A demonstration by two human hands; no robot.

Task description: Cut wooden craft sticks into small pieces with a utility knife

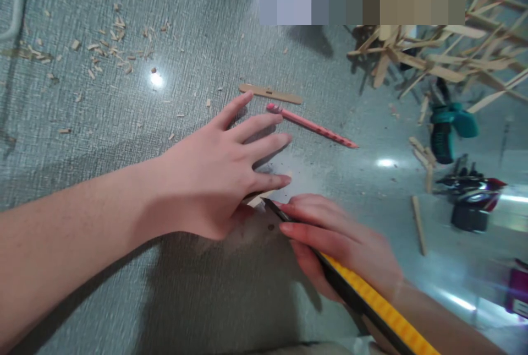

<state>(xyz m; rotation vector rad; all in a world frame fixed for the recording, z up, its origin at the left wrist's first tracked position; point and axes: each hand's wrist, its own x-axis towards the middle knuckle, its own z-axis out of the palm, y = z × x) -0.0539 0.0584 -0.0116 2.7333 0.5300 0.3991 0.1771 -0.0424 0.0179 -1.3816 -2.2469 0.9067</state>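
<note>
Here, gripping a yellow-and-black utility knife [371,291] in the right hand [350,234], wrapped snugly round the handle, with the blade [275,209] angled down to a pale wooden stick [256,200]. Cannot tell whether touching or only just beside it. Holding the left hand [225,159] palm down over the stick, fingers spread, thumb out of sight, and so covering most of the wood on the grey table [185,300]. Near the left fingertips, lined with a pinkish-red pencil [313,124] and a flat craft stick [284,96]. Further off, strewn with wood shavings [128,70] at left; heaped with crossed sticks [449,71] at far right, near a teal-handled tool [442,141]
</note>
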